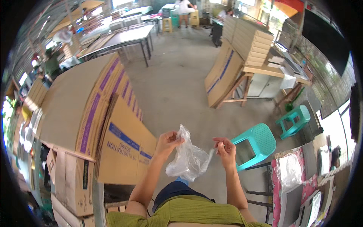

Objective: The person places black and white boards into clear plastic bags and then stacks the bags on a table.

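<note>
A crumpled clear plastic bag (189, 160) hangs in front of my body, between my two hands. My left hand (169, 144) is closed on its upper left part, with thumb and fingers pinching the film. On the other side, my right hand (225, 151) has curled fingers at the bag's raised right corner and seems to grip it there. That corner is blurred, so the exact hold is hard to see. Beyond my right hand stands a teal plastic stool (261, 142).
Large cardboard boxes (72, 102) are stacked at my left, with a flat cardboard sheet (126, 151) leaning on them. At right are a second teal stool (297, 121) and a pink-covered table (278, 196) with grey panels. Stacked cartons (249, 41) stand on a wooden bench; people work farther back.
</note>
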`<state>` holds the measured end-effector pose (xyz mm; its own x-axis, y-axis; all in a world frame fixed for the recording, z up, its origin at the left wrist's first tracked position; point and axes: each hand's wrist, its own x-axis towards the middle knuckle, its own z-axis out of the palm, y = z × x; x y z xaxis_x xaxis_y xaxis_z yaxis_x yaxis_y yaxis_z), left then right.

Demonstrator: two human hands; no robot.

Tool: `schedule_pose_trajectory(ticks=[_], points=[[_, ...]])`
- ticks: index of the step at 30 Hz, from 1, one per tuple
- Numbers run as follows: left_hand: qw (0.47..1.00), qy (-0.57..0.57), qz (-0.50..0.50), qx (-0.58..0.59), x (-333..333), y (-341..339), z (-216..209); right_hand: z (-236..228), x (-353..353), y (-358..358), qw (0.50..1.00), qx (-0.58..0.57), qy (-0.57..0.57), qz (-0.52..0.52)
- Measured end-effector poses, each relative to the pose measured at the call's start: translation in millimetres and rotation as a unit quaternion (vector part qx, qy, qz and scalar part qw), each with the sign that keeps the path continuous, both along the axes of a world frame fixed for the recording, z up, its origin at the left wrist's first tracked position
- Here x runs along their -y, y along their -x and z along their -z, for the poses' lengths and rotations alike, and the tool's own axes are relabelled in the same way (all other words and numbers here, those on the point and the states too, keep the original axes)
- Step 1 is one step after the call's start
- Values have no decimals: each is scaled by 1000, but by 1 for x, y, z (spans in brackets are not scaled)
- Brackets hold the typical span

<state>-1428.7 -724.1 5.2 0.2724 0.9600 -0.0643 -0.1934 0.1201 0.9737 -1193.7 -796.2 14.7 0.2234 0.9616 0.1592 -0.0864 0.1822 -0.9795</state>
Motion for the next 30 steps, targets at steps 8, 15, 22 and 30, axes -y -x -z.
schedule_pose_trajectory(ticks=[8, 15, 22, 30], points=[[994, -60, 15, -86, -174, -120, -11, 5, -156, -88, 978, 181, -12, 106], [987, -83, -109, 83, -311, -187, -19, -24, -265, -225, 949, -155, -31, 273], [991, 0, 124, 51, -322, -330, 73, 27, -317, -304, 871, -362, 21, 333], [956, 83, 281, -26, -442, -530, 96, 177, -316, -484, 866, -162, 108, 460]])
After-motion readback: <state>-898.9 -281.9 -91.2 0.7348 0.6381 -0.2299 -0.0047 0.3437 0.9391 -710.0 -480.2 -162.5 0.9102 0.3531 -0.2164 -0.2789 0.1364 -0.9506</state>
